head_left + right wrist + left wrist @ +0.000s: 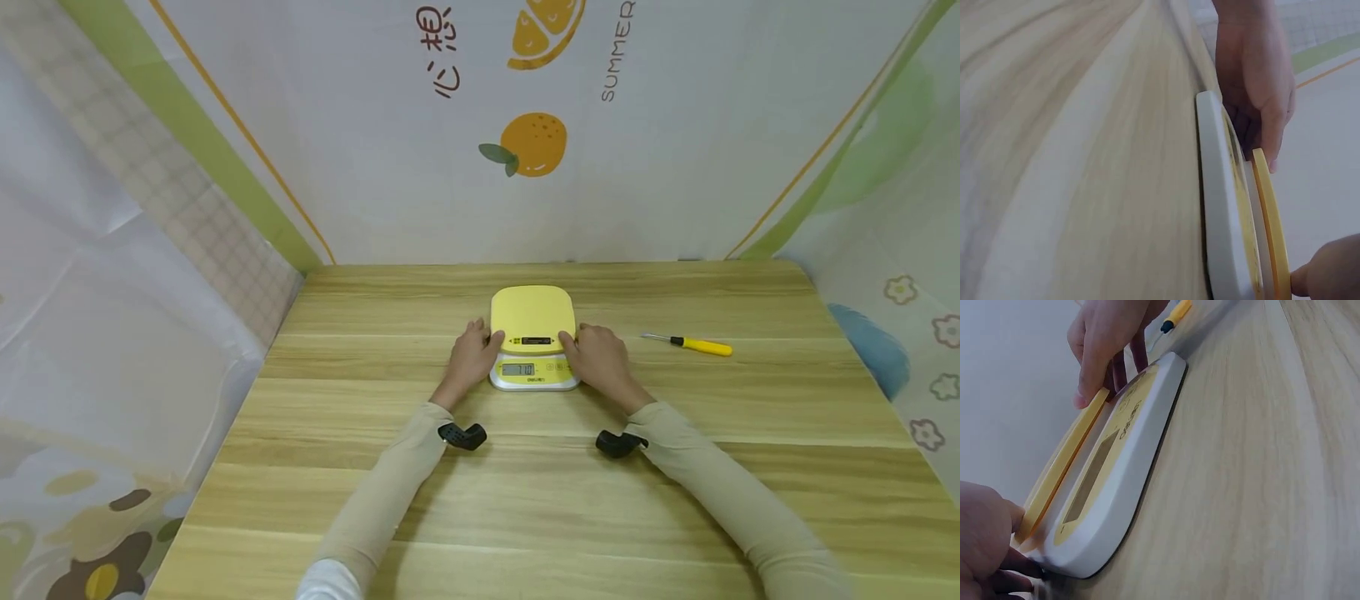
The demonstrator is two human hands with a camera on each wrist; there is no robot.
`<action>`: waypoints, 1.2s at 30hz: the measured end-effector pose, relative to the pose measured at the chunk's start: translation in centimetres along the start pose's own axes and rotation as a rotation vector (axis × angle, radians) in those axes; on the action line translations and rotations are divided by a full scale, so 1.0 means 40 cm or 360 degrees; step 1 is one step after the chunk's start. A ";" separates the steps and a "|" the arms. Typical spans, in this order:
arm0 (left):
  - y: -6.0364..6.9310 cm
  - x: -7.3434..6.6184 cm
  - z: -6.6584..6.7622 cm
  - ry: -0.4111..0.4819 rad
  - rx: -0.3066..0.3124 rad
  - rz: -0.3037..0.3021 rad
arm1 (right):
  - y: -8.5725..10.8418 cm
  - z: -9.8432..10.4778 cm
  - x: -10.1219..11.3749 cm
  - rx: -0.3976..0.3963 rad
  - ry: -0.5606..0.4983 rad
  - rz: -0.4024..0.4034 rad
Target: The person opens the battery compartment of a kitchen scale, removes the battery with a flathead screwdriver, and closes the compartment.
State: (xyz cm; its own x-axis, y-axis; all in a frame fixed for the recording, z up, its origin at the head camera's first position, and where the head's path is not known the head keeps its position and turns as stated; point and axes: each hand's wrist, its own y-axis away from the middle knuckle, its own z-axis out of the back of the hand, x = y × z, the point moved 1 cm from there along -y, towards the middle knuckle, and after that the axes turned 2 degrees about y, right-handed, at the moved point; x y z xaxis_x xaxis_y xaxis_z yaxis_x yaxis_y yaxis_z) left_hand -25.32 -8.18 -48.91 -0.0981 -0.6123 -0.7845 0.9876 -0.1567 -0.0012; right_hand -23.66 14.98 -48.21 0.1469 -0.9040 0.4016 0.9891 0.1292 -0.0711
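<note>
A flat digital scale with a white base and a rounded, bright yellow plate [532, 313] lies on the light wood-grain tabletop [510, 500], its small grey display [518, 369] lit with digits and facing the person. The left hand [473, 354] and the right hand [600, 357] pinch its opposite sides, thumbs on the yellow plate's edges and fingers curled down alongside; a slim yellow-handled, black-collared metal tool [705, 346] lies to the right, apart from the scale.
</note>
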 end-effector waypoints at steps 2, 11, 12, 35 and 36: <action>0.001 -0.001 0.000 0.0017 -0.0025 0.0015 | -0.002 0.001 0.002 0.0021 -0.0015 -0.0032; 0.014 -0.005 -0.003 0.0150 -0.0111 -0.0005 | 0.008 0.011 0.005 0.0084 -0.0240 -0.0095; 0.015 -0.005 -0.002 0.0181 -0.0127 -0.0008 | 0.010 0.012 0.005 0.0077 -0.0282 -0.0094; 0.021 -0.013 0.063 0.0888 -0.0111 0.0160 | 0.033 0.053 -0.011 0.0103 -0.0914 -0.0358; 0.020 -0.014 0.066 0.0903 -0.0096 0.0151 | 0.032 0.056 -0.014 0.0130 -0.0944 -0.0381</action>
State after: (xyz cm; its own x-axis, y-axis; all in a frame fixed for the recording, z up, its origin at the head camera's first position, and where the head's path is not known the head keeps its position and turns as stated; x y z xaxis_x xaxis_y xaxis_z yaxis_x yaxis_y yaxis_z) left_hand -24.80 -10.02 -46.83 0.0556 -0.1072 -0.9927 0.9958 -0.0668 0.0630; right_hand -22.43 16.55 -46.47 -0.1189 -0.5355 0.8361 0.9897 0.0036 0.1430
